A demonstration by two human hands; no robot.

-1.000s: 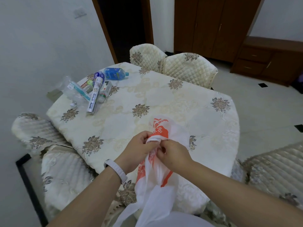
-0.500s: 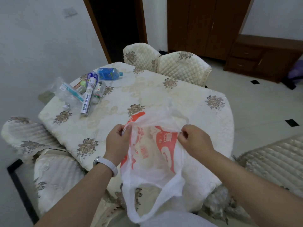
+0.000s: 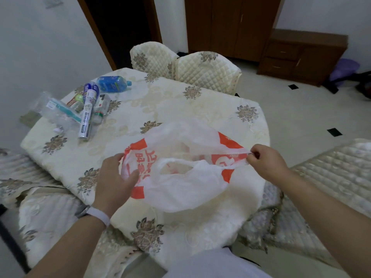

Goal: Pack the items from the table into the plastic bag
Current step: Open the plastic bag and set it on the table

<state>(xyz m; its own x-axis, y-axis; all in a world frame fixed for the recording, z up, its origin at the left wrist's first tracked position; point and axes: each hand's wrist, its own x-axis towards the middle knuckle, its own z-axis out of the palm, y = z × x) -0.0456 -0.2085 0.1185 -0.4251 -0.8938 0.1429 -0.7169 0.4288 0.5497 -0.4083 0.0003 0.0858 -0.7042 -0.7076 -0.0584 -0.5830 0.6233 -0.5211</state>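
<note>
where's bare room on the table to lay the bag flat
Bare tablecloth lies between the white-and-orange plastic bag and the quilted cream chair backs. Crowded at the far-left corner: blue plastic bottle, long white tube, clear pouch.

Plastic bag (image 3: pixel 180 187): white, orange-red print. Tablecloth (image 3: pixel 180 113): cream, brown flower motifs. Bottle (image 3: pixel 111 83), far left: blue. Chair covers (image 3: pixel 204 71), far: cream, quilted diamonds. Cabinet (image 3: pixel 297 55): dark brown.

left hand (image 3: pixel 116 177), right hand (image 3: pixel 265 159): drawn far apart | plastic bag (image 3: pixel 180 185): bunched → stretched wide, mouth open
</note>
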